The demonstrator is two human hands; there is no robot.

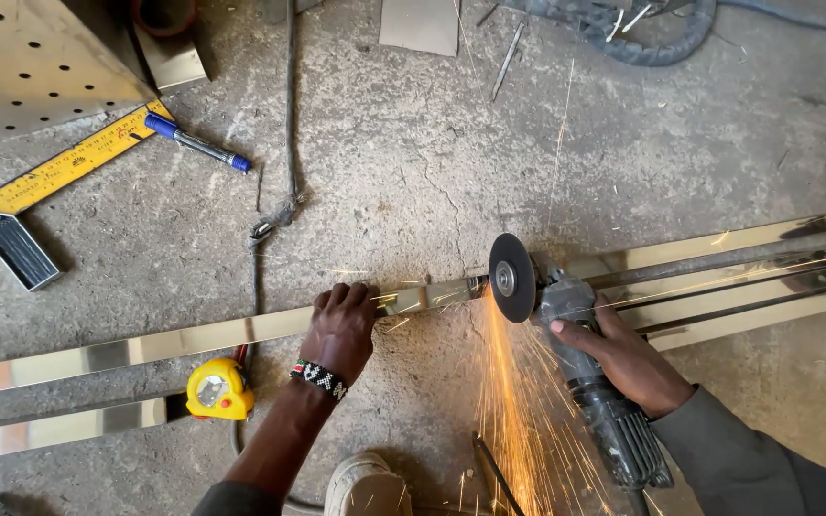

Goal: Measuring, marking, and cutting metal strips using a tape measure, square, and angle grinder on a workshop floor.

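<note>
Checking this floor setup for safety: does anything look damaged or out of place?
Sparks from the angle grinder spray toward the shoe, both hands bare. The concrete floor is cracked.
</note>
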